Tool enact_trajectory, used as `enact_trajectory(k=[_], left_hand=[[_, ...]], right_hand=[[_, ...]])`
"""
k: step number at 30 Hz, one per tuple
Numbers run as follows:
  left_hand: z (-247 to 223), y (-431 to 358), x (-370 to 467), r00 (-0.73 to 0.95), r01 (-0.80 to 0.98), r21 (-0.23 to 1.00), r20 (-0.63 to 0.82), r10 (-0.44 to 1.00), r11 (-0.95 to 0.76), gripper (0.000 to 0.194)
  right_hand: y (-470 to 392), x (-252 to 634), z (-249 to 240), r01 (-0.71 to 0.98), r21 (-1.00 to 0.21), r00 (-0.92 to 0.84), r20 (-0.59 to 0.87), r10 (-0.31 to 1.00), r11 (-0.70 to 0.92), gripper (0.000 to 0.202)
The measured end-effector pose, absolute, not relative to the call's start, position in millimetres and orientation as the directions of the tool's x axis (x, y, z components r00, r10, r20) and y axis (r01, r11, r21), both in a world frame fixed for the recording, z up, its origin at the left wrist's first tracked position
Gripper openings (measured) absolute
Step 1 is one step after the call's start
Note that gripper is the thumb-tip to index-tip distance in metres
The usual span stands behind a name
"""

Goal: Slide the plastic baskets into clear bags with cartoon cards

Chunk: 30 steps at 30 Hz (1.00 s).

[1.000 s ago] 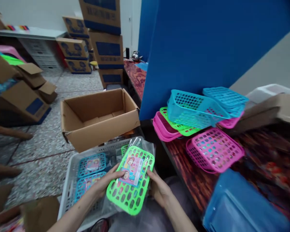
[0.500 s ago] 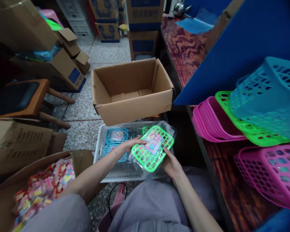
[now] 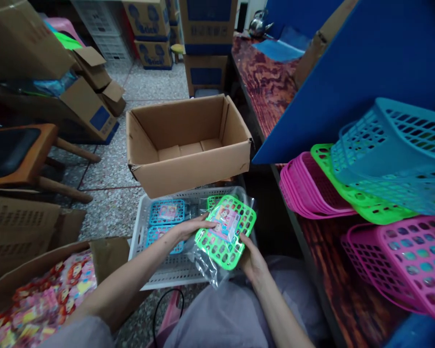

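Both hands grip a green plastic basket (image 3: 212, 246) wrapped in a clear bag, its perforated base facing up with a printed picture card under the film. My left hand (image 3: 195, 226) holds its left side, thumb on top. On the right edge is my right hand (image 3: 253, 258), thumb above and fingers hidden underneath. Loose film hangs off the near side. Below, a white crate (image 3: 139, 256) holds blue baskets (image 3: 166, 211) with similar cards, and another green one partly covered by the held basket.
An open cardboard box (image 3: 192, 171) stands just beyond the crate. Pink baskets (image 3: 308, 188), a green one and blue baskets (image 3: 377, 150) are stacked on the wood-patterned table (image 3: 329, 251) at right. A carton of colourful packets (image 3: 50, 290) sits lower left, below a wooden stool (image 3: 43, 150).
My view has shifted slightly, so the surroundings sit lower and further left. The bagged green basket stays in both hands, and more loose film shows at its near end.
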<state>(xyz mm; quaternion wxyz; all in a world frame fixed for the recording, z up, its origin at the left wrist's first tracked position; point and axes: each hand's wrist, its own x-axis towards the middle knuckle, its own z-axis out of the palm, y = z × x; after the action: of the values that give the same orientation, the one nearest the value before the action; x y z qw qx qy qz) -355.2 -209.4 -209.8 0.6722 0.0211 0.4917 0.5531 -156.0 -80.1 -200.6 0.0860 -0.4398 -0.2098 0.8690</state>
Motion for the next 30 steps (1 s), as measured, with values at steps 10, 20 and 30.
enact_trajectory(k=[10,20,30], left_hand=[[-202,-210,-338,-0.084,-0.714,0.598,-0.589,0.804,0.364,0.071],[-180,-197,-342,-0.083,-0.709,0.552,-0.683,0.726,0.439,0.067],[-181,-199,-342,-0.099,-0.745,0.519,-0.707,0.7,0.419,0.068]], right_hand=[[-80,-143,-210,-0.009,-0.454,-0.567,-0.732,0.378,-0.891,0.078],[-77,-136,-190,0.035,-0.552,-0.633,-0.657,0.409,-0.833,0.074],[-87,-135,-191,0.011,-0.524,-0.628,-0.666,0.402,-0.852,0.078]])
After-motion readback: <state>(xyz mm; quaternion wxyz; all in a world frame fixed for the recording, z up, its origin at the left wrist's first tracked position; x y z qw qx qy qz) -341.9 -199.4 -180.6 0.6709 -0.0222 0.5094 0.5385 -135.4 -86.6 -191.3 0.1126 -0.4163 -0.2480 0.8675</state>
